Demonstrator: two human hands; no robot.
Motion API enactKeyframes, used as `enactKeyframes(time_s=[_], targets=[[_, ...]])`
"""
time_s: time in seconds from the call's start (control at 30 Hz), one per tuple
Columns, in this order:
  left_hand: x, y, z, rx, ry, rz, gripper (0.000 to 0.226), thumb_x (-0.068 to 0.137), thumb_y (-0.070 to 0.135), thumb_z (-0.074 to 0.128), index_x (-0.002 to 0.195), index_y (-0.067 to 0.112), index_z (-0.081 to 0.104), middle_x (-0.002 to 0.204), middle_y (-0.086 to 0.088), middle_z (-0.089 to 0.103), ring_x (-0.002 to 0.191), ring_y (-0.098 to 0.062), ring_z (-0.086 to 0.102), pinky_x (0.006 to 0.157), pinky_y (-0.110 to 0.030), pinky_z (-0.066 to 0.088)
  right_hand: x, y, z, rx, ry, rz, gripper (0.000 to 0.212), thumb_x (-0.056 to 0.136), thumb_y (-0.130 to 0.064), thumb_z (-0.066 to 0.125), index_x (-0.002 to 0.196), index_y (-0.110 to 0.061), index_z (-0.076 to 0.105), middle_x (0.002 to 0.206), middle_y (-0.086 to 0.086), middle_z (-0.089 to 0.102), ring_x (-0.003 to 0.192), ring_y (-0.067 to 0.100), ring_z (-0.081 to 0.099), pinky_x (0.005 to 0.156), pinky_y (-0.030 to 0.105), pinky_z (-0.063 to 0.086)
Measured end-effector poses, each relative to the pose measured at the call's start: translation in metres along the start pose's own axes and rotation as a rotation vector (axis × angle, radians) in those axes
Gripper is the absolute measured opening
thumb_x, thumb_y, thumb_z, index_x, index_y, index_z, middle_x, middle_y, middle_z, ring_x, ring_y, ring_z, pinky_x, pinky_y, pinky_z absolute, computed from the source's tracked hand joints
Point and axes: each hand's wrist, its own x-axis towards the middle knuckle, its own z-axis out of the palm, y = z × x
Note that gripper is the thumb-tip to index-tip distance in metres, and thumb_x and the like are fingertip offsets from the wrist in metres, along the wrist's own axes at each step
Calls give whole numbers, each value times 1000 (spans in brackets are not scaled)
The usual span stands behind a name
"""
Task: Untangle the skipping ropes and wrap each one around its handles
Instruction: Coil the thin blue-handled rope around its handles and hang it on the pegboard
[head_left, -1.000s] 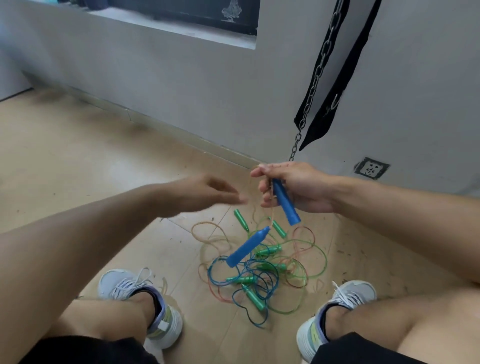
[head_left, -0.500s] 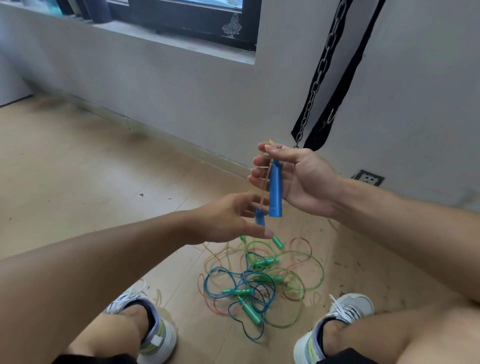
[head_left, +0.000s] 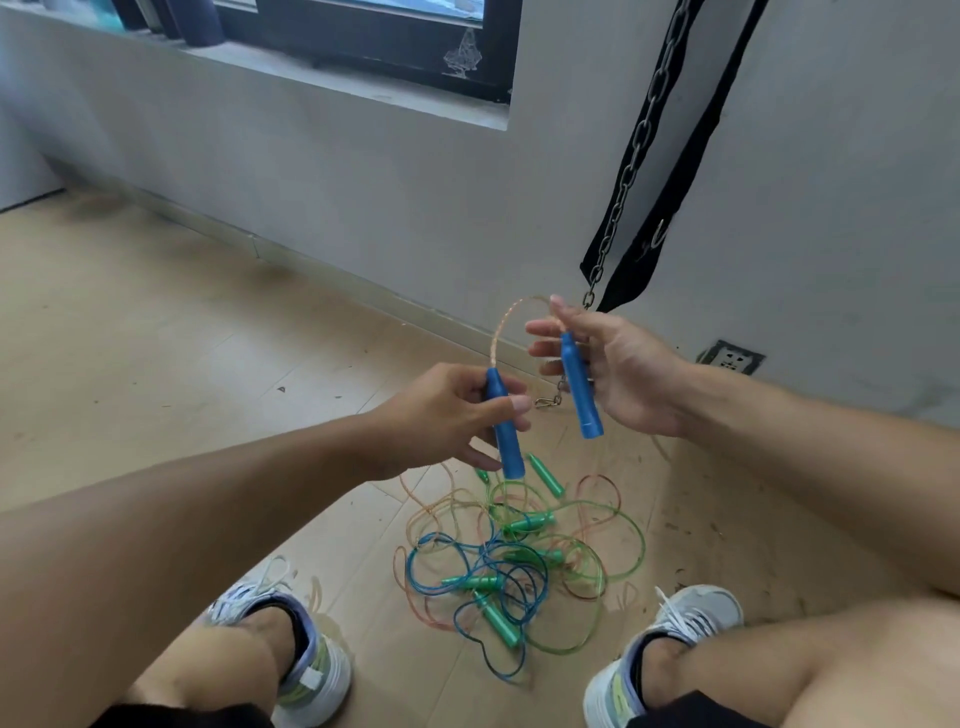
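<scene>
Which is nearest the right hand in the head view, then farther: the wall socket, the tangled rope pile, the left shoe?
1. Wall socket, beside the right hand, on the wall.
2. Tangled rope pile, below on the floor.
3. Left shoe, bottom left.

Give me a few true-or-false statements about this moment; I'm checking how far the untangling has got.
1. Each hand holds a blue handle. True: left hand grips one blue handle, right hand the other blue handle.
2. An orange rope arcs between the two handles. True.
3. The green handles are lifted off the floor. False: they lie in the pile on the floor.
4. The tangled pile sits on a table. False: it lies on the floor between the shoes.
</scene>
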Motion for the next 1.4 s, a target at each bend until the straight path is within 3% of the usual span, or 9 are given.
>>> enactKeyframes(time_s=[0.47,0.6,0.73,0.83,0.9,1.0,1.13,1.27,1.4], targets=[[0,6,1,161,154,-25,12,100,35,57,94,31,66,74,10,65,68,-9,54,65,-23,46,-2,11,34,-63,-297,-29,35,105,-26,35,118,-29,66,130,-13,66,129,9,55,111,38,35],[1,9,-6,412,142,-91,25,99,28,51,98,10,68,90,-3,70,80,-20,63,80,-33,51,0,14,31,-532,0,-223,17,90,-23,55,89,-32,69,106,-7,72,103,14,65,92,39,52],[-4,11,-17,549,-16,-133,18,100,21,47,99,8,59,86,-3,74,79,-21,74,84,-39,59,4,16,19,-792,225,-391,29,80,-13,72,99,-23,53,97,-4,61,87,16,60,66,23,44],[-8,12,-23,559,-69,-106,10,101,20,53,96,11,52,72,-2,68,55,-14,69,61,-31,59,2,15,16,-876,-70,-414,61,79,-10,74,134,-27,52,129,-8,58,117,9,55,94,19,44],[-10,12,-28,610,-67,-63,13,99,22,59,90,16,52,60,3,60,46,-10,59,52,-27,52,4,21,18,-900,-301,-337,47,81,-13,76,123,-29,62,136,-9,60,126,5,54,107,24,40],[-9,10,-37,709,-17,-98,14,96,27,64,91,18,54,69,3,56,57,-11,54,54,-26,46,5,26,19,-631,-501,-190,27,89,-15,76,77,-16,53,100,8,74,103,23,72,90,31,55],[-2,-3,-60,951,128,-273,14,96,24,60,107,15,57,87,-1,55,73,-17,52,61,-28,39,18,29,8,-538,-517,18,18,95,-18,70,86,-13,55,58,4,53,47,15,54,49,25,43],[6,-23,-92,1066,299,-381,14,92,24,57,103,16,56,88,-4,58,81,-23,58,69,-32,47,28,44,-10,-909,-529,121,21,93,-35,71,88,-15,67,54,-6,56,45,12,47,48,23,35],[-1,-36,-122,1036,387,-516,20,94,25,57,103,8,58,84,-7,58,74,-20,56,64,-31,46,40,48,-35,-877,-250,53,34,87,-53,73,77,-21,67,64,-10,60,56,7,52,53,23,39]])
